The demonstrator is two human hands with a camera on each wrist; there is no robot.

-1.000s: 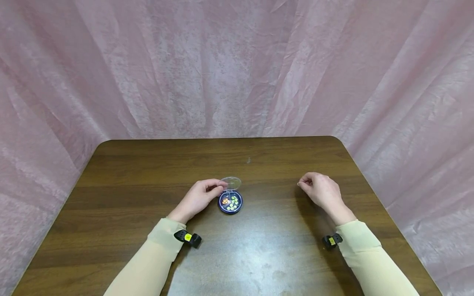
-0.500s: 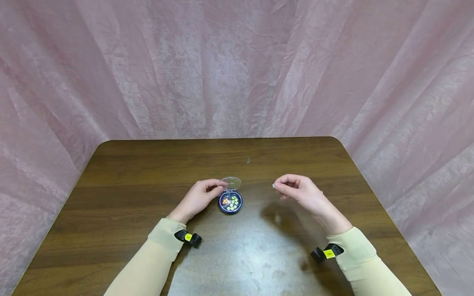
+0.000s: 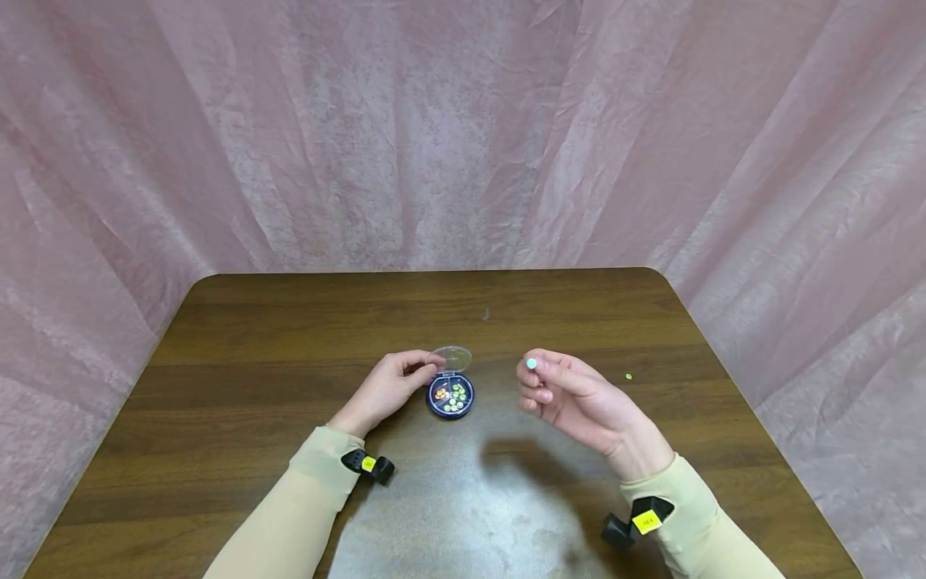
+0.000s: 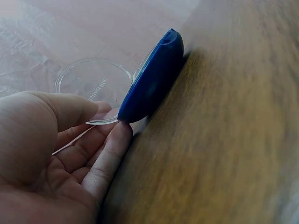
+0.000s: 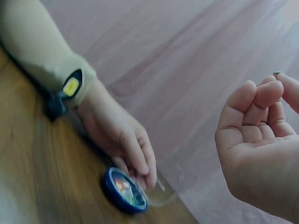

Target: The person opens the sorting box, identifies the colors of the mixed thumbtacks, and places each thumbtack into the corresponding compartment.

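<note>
A round blue pill case point(image 3: 450, 416) stands on the table with its clear lid point(image 3: 456, 357) raised. Orange pieces lie in one compartment; several yellow-green ones lie in others. My left hand point(image 3: 383, 394) pinches the lid's left edge between thumb and fingers; in the left wrist view a fingertip lies right at the base of the blue case point(image 4: 156, 77). Raised over the table to the right of the case, my right hand point(image 3: 586, 402) pinches a small pale-green disc point(image 3: 531, 363) between thumb and forefinger, its other fingers loosely bent.
Another small green disc point(image 3: 628, 376) lies on the brown wooden table point(image 3: 325, 305), to the right of my right hand. A pink curtain point(image 3: 434, 145) hangs behind the table's far edge. Each wrist wears a black strap with a camera.
My right hand has lifted off the table and moved left toward the case, turning so the disc faces up. The disc left on the table is now uncovered. My left hand stays put.
</note>
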